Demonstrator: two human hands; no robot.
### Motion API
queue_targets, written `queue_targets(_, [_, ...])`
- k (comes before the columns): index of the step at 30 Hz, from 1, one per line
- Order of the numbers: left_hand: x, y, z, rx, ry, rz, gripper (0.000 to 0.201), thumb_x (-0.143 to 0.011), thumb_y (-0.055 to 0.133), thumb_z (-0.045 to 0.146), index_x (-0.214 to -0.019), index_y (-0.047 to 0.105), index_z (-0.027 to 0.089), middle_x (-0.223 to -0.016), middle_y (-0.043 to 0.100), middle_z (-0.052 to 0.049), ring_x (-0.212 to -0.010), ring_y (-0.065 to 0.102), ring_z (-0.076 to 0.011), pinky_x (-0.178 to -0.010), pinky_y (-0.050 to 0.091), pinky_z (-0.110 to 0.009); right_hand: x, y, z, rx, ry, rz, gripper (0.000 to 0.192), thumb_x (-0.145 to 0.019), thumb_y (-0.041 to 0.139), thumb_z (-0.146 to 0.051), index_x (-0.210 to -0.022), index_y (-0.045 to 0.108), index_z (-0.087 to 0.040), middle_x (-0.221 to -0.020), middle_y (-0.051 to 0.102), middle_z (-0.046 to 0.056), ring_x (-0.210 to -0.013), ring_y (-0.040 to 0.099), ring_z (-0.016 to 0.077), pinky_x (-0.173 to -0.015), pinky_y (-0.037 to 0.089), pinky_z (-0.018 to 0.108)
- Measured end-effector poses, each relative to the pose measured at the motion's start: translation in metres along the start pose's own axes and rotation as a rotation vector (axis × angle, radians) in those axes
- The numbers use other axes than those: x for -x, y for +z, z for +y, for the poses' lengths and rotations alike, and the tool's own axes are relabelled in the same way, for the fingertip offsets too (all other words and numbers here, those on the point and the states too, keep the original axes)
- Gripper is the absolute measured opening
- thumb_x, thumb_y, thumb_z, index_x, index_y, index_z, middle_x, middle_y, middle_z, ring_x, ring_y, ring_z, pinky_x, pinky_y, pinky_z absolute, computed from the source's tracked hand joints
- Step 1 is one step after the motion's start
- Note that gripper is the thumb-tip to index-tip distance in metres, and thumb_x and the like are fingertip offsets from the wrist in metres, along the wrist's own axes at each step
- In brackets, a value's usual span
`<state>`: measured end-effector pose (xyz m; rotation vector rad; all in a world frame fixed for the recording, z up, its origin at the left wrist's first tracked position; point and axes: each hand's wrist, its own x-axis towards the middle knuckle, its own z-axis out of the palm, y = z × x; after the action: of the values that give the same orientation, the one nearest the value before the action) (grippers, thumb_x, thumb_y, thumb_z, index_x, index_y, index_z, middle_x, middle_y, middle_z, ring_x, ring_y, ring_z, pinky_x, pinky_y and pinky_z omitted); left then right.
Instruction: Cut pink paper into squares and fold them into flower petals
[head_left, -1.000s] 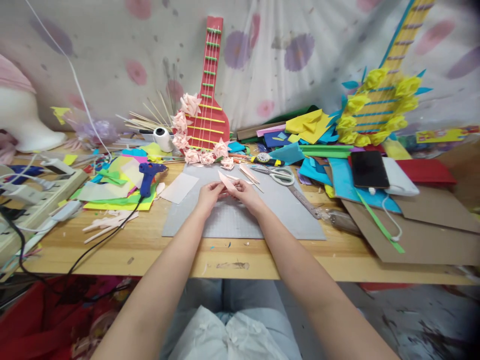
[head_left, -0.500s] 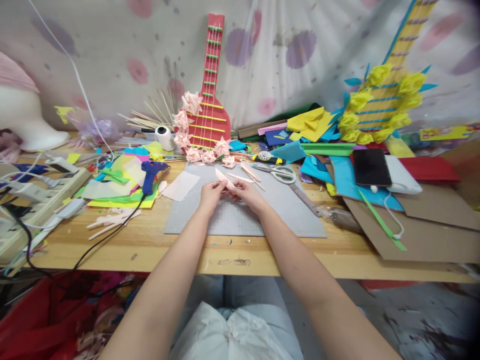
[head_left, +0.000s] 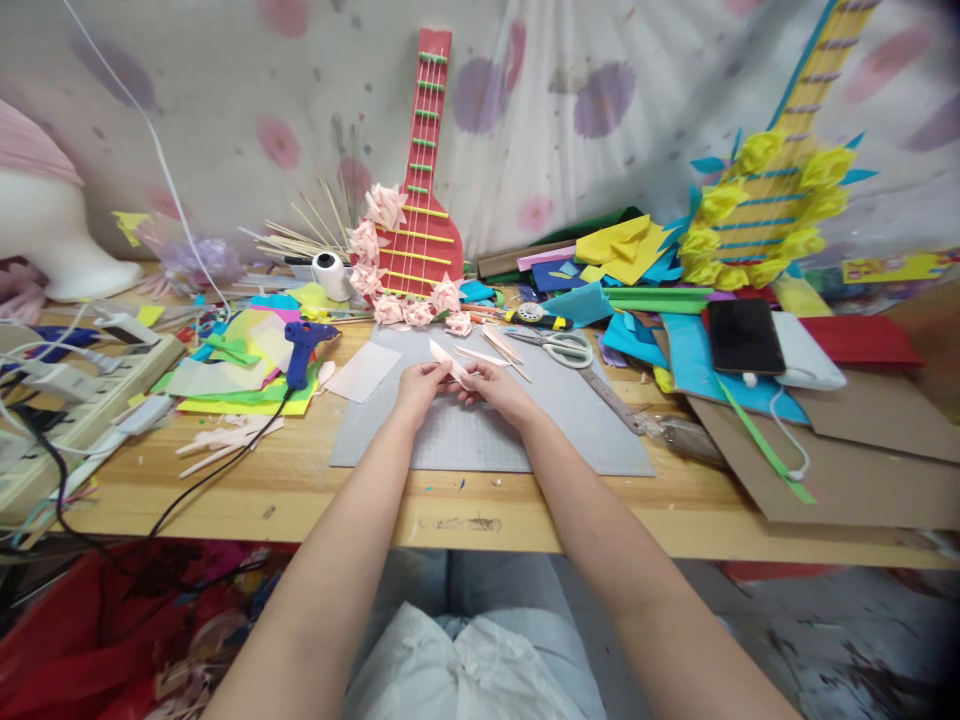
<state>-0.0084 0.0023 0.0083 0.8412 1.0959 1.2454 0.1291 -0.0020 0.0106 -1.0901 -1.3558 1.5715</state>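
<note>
Both my hands meet over the grey cutting mat (head_left: 570, 440) and pinch one small folded piece of pale pink paper (head_left: 444, 358). My left hand (head_left: 418, 387) grips its left end and my right hand (head_left: 492, 387) grips its right end. The paper's pointed tip sticks up and to the left above my fingers. More pale pink strips (head_left: 491, 350) lie on the mat just beyond my hands. A white paper square (head_left: 363, 371) rests at the mat's left corner.
A blue glue gun (head_left: 302, 347) lies on coloured paper sheets (head_left: 232, 380) to the left; scissors (head_left: 559, 347) and a ruler (head_left: 611, 400) sit right of my hands. A red paper guitar (head_left: 421, 180) with pink flowers leans on the back wall. A phone (head_left: 742, 335) and cardboard (head_left: 847, 470) lie at right.
My hands have stayed together on the pink paper and have worked it slightly lower toward the mat. The view has shifted a little.
</note>
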Motion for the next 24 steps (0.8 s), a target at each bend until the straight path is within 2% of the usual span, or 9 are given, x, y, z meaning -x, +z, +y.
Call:
queue_targets(4, [-0.005, -0.002, -0.004, 0.046, 0.015, 0.037, 0.024, -0.053, 0.073, 0.031, -0.059, 0.063, 0.010, -0.060, 0.063, -0.005, -0.058, 0.059, -0.0127, -0.066, 0.047, -0.028, 0.000, 0.000, 0.001, 0.020, 0.003, -0.018, 0.012, -0.077, 0.057, -0.026, -0.077, 0.050, -0.016, -0.072, 0.067, 0.003, -0.054, 0.057, 0.0065, -0.052, 0.044, 0.018])
queue_targets(12, [-0.007, -0.003, -0.006, 0.091, 0.017, 0.028, 0.025, -0.050, 0.076, 0.030, -0.056, 0.062, 0.011, -0.058, 0.062, -0.002, -0.058, 0.057, -0.0112, -0.069, 0.045, -0.027, -0.002, 0.003, 0.001, 0.076, -0.004, 0.018, 0.016, -0.076, 0.058, -0.030, -0.077, 0.054, -0.015, -0.074, 0.067, 0.004, -0.056, 0.056, 0.0064, -0.054, 0.046, 0.019])
queue_targets(16, [-0.008, -0.005, -0.008, 0.092, 0.021, -0.005, 0.026, -0.050, 0.075, 0.032, -0.056, 0.061, 0.011, -0.058, 0.061, -0.002, -0.058, 0.056, -0.0104, -0.068, 0.044, -0.026, -0.004, 0.007, 0.001, 0.125, 0.008, 0.046, 0.016, -0.077, 0.057, -0.030, -0.074, 0.056, -0.014, -0.071, 0.066, 0.004, -0.053, 0.055, 0.0059, -0.050, 0.043, 0.017])
queue_targets(21, [-0.008, -0.005, -0.008, 0.090, 0.031, 0.019, 0.025, -0.051, 0.075, 0.031, -0.054, 0.059, 0.012, -0.057, 0.060, -0.001, -0.058, 0.055, -0.0096, -0.068, 0.044, -0.026, -0.006, 0.009, 0.001, 0.120, 0.046, 0.063, 0.015, -0.077, 0.057, -0.027, -0.071, 0.056, -0.014, -0.063, 0.065, 0.002, -0.049, 0.054, 0.0059, -0.049, 0.042, 0.017])
queue_targets(24, [-0.006, -0.005, -0.005, 0.106, 0.011, -0.057, 0.025, -0.052, 0.074, 0.032, -0.060, 0.062, 0.011, -0.062, 0.062, -0.002, -0.061, 0.057, -0.0103, -0.069, 0.044, -0.026, -0.007, 0.010, 0.001, 0.113, 0.057, 0.070, 0.016, -0.076, 0.058, -0.027, -0.069, 0.054, -0.014, -0.061, 0.064, 0.001, -0.048, 0.054, 0.0060, -0.048, 0.042, 0.017])
